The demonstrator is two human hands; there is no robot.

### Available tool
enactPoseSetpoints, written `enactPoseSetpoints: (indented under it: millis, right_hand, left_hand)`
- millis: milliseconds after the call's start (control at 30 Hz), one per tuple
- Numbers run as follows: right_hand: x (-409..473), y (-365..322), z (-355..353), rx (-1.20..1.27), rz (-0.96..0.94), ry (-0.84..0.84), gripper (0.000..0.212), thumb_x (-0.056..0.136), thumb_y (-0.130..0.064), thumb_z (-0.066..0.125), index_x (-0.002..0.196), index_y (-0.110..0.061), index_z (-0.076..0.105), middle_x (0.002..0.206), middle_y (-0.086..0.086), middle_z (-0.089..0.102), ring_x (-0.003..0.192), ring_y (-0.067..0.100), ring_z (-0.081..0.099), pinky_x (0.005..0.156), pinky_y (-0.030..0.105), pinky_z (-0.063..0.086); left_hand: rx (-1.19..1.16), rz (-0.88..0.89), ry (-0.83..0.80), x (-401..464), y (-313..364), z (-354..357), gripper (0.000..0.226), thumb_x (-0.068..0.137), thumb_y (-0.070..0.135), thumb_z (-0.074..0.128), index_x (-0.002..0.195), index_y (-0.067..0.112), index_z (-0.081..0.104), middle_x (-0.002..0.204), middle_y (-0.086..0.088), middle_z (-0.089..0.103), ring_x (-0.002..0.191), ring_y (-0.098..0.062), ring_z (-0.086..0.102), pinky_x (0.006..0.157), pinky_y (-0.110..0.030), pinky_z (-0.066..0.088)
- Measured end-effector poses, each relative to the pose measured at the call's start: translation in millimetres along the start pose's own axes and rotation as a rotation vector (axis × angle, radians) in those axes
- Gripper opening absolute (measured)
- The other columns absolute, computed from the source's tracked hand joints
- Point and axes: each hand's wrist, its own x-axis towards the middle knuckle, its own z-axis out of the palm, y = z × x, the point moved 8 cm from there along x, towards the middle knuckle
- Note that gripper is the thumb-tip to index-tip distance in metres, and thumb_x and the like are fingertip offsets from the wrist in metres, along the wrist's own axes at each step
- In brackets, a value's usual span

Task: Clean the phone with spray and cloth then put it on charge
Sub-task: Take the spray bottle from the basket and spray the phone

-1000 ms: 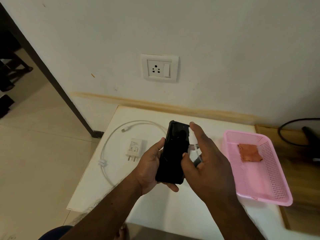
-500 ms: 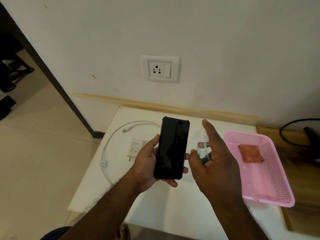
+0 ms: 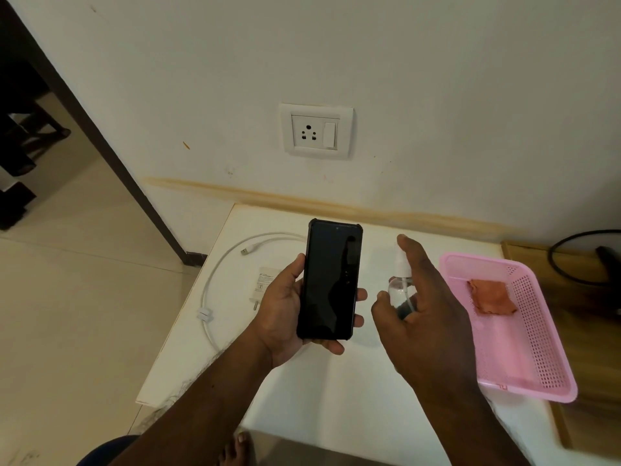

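My left hand grips a black phone upright above the white table, its dark screen facing me. To its right my right hand holds a small clear spray bottle with a white nozzle, the index finger over the top; a gap separates bottle and phone. An orange-brown cloth lies in the pink basket at the right. The white charger plug and white cable lie on the table left of the phone.
A white wall socket with a switch sits on the wall above the table. A wooden surface with a black cable lies to the right. A dark door frame and tiled floor are at the left. A bare foot shows below.
The phone has turned from tilted toward the bottle to face me squarely. My right hand with the spray bottle has drawn away to the right, opening a gap.
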Motion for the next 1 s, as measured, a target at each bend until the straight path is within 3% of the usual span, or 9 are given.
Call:
enactPoseSetpoints:
  millis: [100,200,300,467,633,800,933,1000]
  right_hand:
    - [0.1,1.2,0.9,0.019,0.017,0.000,0.064,0.081,-0.044,0.054,0.137,-0.058,0.026,0.106,-0.001,0.069,0.069,0.008,0.067,0.064,0.034,0.062]
    - [-1.3,-0.8,2.6,0.028,-0.035,-0.025,0.072,0.086,-0.036,0.061,0.139,-0.064,0.021,0.105,-0.010,0.067,0.071,0.004,0.065,0.068,0.018,0.056]
    - [-3.9,-6.2,7.5,0.023,-0.066,-0.091,0.074,0.084,-0.040,0.061,0.139,-0.065,0.019,0.109,-0.027,0.053,0.081,0.001,0.064,0.066,0.000,0.042]
    - [-9.0,-14.8,16.2,-0.008,-0.110,-0.184,0.077,0.081,-0.041,0.061,0.140,-0.063,0.016,0.101,-0.040,0.045,0.086,-0.004,0.056,0.059,-0.003,0.039]
    - [-8.8,-16.6,19.4,-0.012,-0.119,-0.206,0.076,0.080,-0.043,0.059,0.139,-0.065,0.016,0.105,-0.032,0.047,0.082,-0.010,0.055,0.062,-0.006,0.037]
    - [-12.0,-13.1,27.7,-0.005,-0.131,-0.259,0.073,0.082,-0.042,0.063,0.133,-0.069,0.020,0.122,-0.024,0.056,0.075,-0.001,0.057,0.082,0.011,0.045]
    - [-8.1,-8.1,22.6,-0.032,-0.105,-0.221,0.080,0.083,-0.039,0.067,0.138,-0.068,0.016,0.107,-0.045,0.045,0.081,-0.003,0.059,0.064,-0.005,0.035]
    - [-7.0,-4.0,21.9,-0.031,-0.087,-0.223,0.082,0.084,-0.037,0.068,0.137,-0.068,0.015,0.108,-0.056,0.035,0.083,-0.007,0.058,0.064,-0.008,0.033]
  left_hand:
    - [0.007,0.002,0.013,0.4,0.8,-1.0,0.072,0.094,0.070,0.020,0.132,0.027,0.063,0.134,-0.018,0.062,0.121,-0.052,0.055,0.068,-0.045,0.059]
    - [0.004,0.022,0.026,-0.3,4.7,-2.5,0.071,0.094,0.069,0.020,0.130,0.028,0.065,0.134,-0.018,0.062,0.118,-0.051,0.057,0.067,-0.045,0.059]
    - [-0.018,0.054,0.041,-1.9,10.4,-6.4,0.072,0.092,0.070,0.021,0.129,0.027,0.066,0.133,-0.018,0.063,0.112,-0.047,0.063,0.067,-0.045,0.059]
    - [-0.047,0.095,0.095,-2.7,16.1,-15.8,0.075,0.092,0.072,0.021,0.128,0.024,0.066,0.131,-0.018,0.064,0.109,-0.044,0.064,0.070,-0.045,0.059]
    - [-0.029,0.104,0.116,-2.1,16.1,-17.7,0.074,0.092,0.072,0.020,0.125,0.027,0.068,0.130,-0.017,0.065,0.110,-0.044,0.064,0.071,-0.046,0.059]
    - [-0.050,0.093,0.121,-1.7,14.5,-17.8,0.075,0.094,0.070,0.017,0.122,0.025,0.070,0.127,-0.017,0.067,0.107,-0.045,0.066,0.069,-0.045,0.059]
    - [-0.057,0.112,0.102,-2.1,17.0,-18.1,0.076,0.093,0.071,0.021,0.132,0.022,0.063,0.131,-0.020,0.063,0.107,-0.044,0.065,0.070,-0.045,0.059]
    - [-0.074,0.116,0.092,-2.4,17.6,-19.1,0.075,0.093,0.072,0.022,0.131,0.022,0.063,0.132,-0.020,0.063,0.107,-0.044,0.064,0.070,-0.045,0.059]
